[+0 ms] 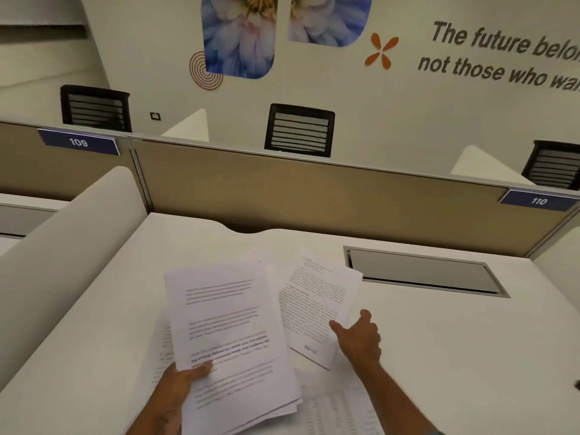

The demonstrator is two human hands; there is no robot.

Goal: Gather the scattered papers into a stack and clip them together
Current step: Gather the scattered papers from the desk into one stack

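Observation:
My left hand (179, 387) grips the lower left edge of a sheaf of printed papers (232, 334), thumb on top, holding it tilted above the white desk (439, 356). To its right a couple of printed sheets (317, 302) lie angled on the desk. My right hand (361, 337) rests at their right edge, thumb on the paper and fingers spread. More sheets lie flat under the sheaf: one (164, 350) at its left, another with table print (339, 409) at the bottom. No clip is visible.
A grey cable hatch (423, 271) is set into the desk at the back right. A tan partition (314, 189) with number plates 109 and 110 bounds the far side. A white curved divider (62, 240) rises on the left. Black chairs stand beyond.

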